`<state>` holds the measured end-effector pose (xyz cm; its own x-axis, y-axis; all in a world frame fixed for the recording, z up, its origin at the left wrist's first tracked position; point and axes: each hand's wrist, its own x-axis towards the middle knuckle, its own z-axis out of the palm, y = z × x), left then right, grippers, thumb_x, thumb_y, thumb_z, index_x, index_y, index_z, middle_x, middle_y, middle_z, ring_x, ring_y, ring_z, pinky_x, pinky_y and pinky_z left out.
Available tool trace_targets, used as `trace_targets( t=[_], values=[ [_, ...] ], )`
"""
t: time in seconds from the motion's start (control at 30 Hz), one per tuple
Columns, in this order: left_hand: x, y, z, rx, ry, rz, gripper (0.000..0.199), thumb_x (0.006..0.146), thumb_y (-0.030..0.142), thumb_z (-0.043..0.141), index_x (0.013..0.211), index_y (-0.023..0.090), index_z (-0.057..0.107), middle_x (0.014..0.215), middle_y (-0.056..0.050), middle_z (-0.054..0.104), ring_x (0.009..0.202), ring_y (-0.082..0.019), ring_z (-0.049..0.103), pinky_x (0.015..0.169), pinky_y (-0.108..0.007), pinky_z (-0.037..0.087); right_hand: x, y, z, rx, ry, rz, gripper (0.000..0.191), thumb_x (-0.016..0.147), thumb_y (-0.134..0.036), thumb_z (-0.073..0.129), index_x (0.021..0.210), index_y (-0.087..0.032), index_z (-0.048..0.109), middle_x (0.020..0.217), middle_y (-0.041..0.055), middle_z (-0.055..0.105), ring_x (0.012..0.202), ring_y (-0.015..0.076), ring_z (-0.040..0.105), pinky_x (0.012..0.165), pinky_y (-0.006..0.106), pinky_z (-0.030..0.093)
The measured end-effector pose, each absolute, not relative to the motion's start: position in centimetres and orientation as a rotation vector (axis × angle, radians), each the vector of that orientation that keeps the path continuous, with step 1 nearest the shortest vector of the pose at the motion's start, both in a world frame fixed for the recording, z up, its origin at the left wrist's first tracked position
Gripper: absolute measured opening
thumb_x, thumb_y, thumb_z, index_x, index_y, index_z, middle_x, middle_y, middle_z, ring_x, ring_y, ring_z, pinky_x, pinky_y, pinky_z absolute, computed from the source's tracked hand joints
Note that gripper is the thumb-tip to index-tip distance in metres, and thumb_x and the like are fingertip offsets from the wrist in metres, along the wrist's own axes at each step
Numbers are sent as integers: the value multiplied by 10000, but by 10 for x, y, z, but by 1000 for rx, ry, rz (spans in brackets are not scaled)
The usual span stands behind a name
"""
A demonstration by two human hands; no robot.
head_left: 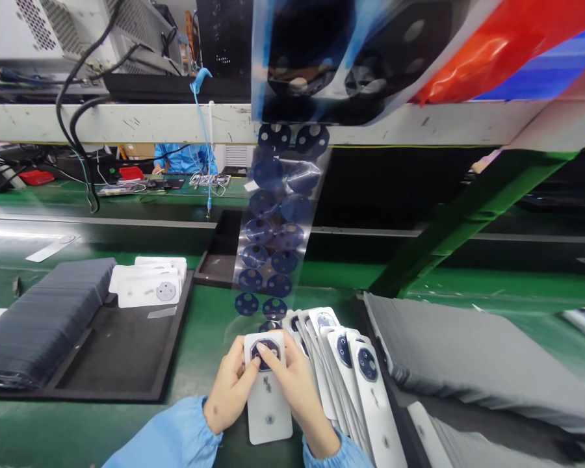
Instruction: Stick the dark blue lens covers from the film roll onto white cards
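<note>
A white phone back panel with a dark camera patch is upright between my two hands. My left hand grips its left edge, the thumb pressing at the patch. From the right side, my right hand grips it too, its thumb lying on the patch. Just right of my right hand, several similar white panels with dark patches lie fanned in a row. Above the held panel hangs a clear strip of dark round stickers with holes, its lower end near the panel's top.
At left, a black tray bears a stack of dark grey sheets and several white panels. On the right stands a grey stack. A white shelf beam crosses above, with a hanging blue cord. Another person's blue sleeve shows behind.
</note>
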<state>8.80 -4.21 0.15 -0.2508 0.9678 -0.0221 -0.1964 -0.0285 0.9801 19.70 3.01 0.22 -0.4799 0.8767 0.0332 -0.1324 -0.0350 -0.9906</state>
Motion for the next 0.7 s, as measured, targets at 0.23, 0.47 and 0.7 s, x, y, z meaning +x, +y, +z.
trace_targets(
  t=[0.23, 0.47, 0.7],
  values=[
    [88, -41, 3, 835, 1208, 1492, 268, 884, 416, 619, 1007, 187, 555, 919, -39, 694, 819, -191, 667, 698, -262, 494, 199, 29, -3, -818, -1423, 1657, 281, 867, -476, 623, 909, -199, 648, 837, 32, 684, 821, 228, 643, 774, 320, 518],
    [88, -37, -2, 720, 1165, 1605, 331, 840, 469, 660, 919, 165, 558, 786, -8, 648, 690, -128, 595, 643, -223, 437, 203, 30, -6, -892, -1413, 1767, 431, 780, -575, 667, 1004, -208, 699, 933, 71, 731, 886, 294, 673, 755, 358, 551],
    [87, -32, -20, 674, 1134, 1710, 451, 756, 579, 685, 842, 162, 533, 711, 12, 570, 619, -110, 506, 620, -231, 395, 212, 43, -30, -1139, -1556, 1530, 415, 683, -586, 704, 917, -248, 763, 1050, 98, 736, 1030, 368, 646, 770, 401, 556]
  ],
)
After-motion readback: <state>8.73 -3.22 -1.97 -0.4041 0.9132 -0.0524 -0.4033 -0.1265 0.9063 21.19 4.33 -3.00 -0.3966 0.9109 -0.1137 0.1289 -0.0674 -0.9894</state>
